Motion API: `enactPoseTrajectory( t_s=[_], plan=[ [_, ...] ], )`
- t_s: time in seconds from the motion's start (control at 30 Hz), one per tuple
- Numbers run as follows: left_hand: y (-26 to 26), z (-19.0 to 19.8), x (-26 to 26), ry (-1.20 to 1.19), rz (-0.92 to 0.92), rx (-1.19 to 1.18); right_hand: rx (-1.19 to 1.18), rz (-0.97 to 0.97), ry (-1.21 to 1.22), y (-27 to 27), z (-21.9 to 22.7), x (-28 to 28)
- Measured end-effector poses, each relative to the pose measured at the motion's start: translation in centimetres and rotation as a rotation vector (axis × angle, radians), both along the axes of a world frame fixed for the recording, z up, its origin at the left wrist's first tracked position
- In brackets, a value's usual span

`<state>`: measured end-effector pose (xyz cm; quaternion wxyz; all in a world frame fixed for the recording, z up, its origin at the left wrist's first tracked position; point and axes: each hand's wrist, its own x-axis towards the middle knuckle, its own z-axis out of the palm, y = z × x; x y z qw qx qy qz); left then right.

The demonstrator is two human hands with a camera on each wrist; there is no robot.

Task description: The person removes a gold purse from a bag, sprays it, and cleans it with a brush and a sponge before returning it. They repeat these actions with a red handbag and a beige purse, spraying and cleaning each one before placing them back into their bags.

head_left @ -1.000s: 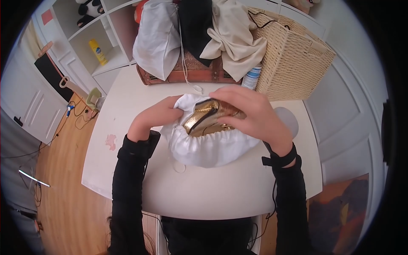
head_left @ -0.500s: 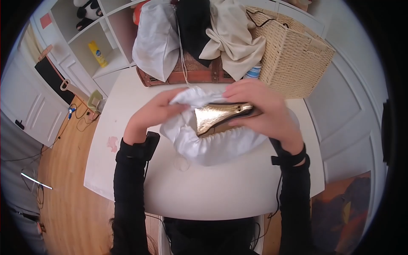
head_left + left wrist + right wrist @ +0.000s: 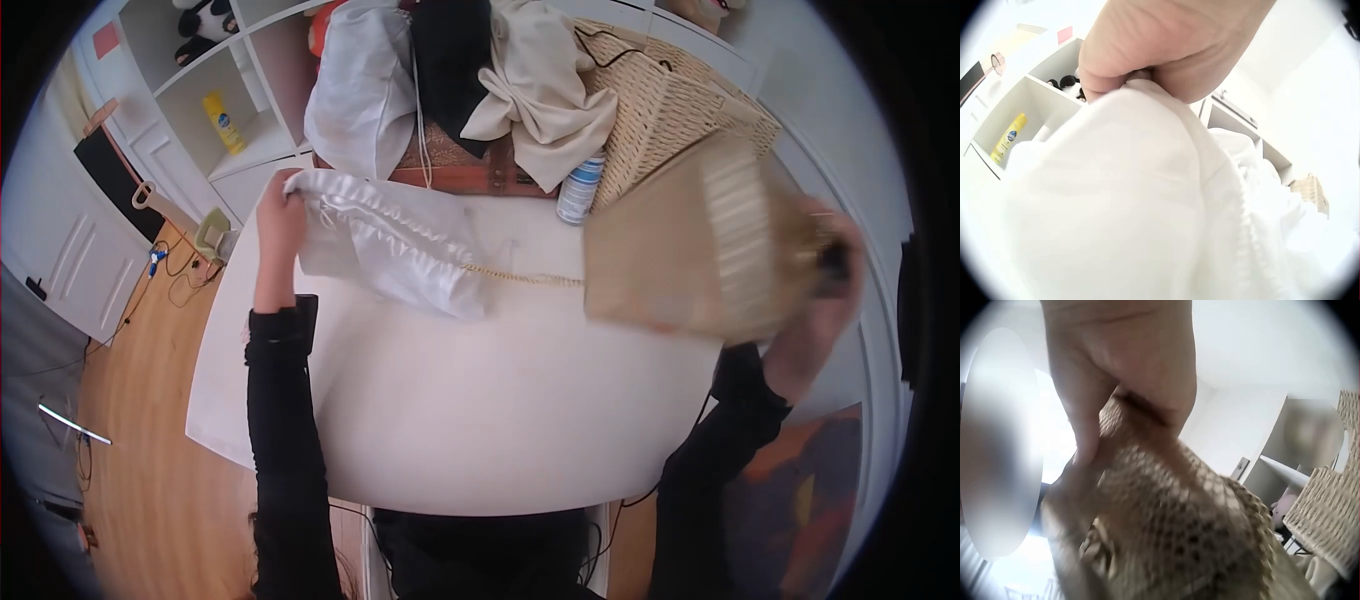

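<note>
At the left of the head view my left hand (image 3: 281,228) pinches the gathered edge of a white cloth bag (image 3: 400,245), which hangs slanting over the table. In the left wrist view the fingers (image 3: 1110,75) grip the white cloth (image 3: 1116,187). On the right, my right hand (image 3: 825,300) grips one end of a gold bag (image 3: 670,240), blurred in the head view. A thin gold chain (image 3: 525,277) stretches from the gold bag to the white bag's opening. The right wrist view shows the hand (image 3: 1129,356) pinching the scaly gold material (image 3: 1172,519).
On the white table (image 3: 480,400), a brown case (image 3: 455,165) at the back carries white, black and cream cloths (image 3: 545,90). A blue and white can (image 3: 580,190) and a wicker basket (image 3: 650,110) stand beside it. Shelves (image 3: 250,130) are behind left.
The gold bag has come out of the white bag and moved right with my right hand. My left hand has moved left, drawing the white bag with it; the chain is now stretched between the bags.
</note>
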<state>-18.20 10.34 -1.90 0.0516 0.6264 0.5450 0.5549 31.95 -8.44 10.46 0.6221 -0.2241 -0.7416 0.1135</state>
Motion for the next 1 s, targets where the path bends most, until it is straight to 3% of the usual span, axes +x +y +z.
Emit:
enactPoseTrajectory(
  t_s=[0.03, 0.1, 0.13, 0.17, 0.2, 0.27, 0.33, 0.43, 0.53, 0.63, 0.73, 0.83, 1.0],
  plan=[
    [-0.4, 0.5, 0.7, -0.045, -0.046, -0.072, -0.061, 0.029, -0.247, 0.2, 0.2, -2.0],
    [-2.1, 1.8, 3.4, -0.137, -0.131, -0.216, -0.193, -0.008, -0.513, 0.8, -0.1, -6.4],
    [-2.6, 1.8, 4.6, 0.03, -0.126, -0.092, -0.323, 0.081, -0.548, 1.2, -0.5, -7.8],
    [-3.1, 1.6, 5.9, 0.195, -0.12, 0.033, -0.285, 0.048, -0.655, 1.8, -1.6, -8.6],
    [-3.6, 1.5, 7.3, 0.358, -0.114, 0.157, -0.3, 0.053, -0.67, 2.1, -2.2, -9.1],
    [-5.3, 1.5, 10.0, 0.421, -0.442, -0.049, -0.34, 0.073, -0.709, 2.5, -2.8, -9.8],
    [-6.0, -0.2, 12.7, 0.572, -0.805, -0.002, -0.346, 0.078, -0.721, 2.5, -2.7, -10.2],
    [-6.4, -2.9, 15.0, 0.652, -0.871, 0.004, -0.415, 0.159, -0.765, 1.9, -2.5, -10.7],
    [-5.6, -4.6, 14.3, 0.701, -0.921, -0.344, -0.508, 0.32, -0.758, 2.1, -4.0, -11.6],
    [-4.7, -4.4, 12.8, 0.726, -0.755, -0.428, -0.46, 0.32, -0.912, 4.2, -6.2, -12.2],
    [-3.5, -3.7, 10.0, 0.741, -0.633, -0.579, -0.425, 0.189, -0.91, 3.2, -5.0, -10.9],
    [-0.5, -6.7, 6.8, 0.7, -0.584, -0.502, -0.447, 0.085, -0.865, 2.2, -4.9, -6.6],
    [-0.6, -6.9, 2.2, 0.819, -0.148, -0.525, -0.595, 0.004, -1.044, 2.6, -4.6, -6.9]
  ],
)
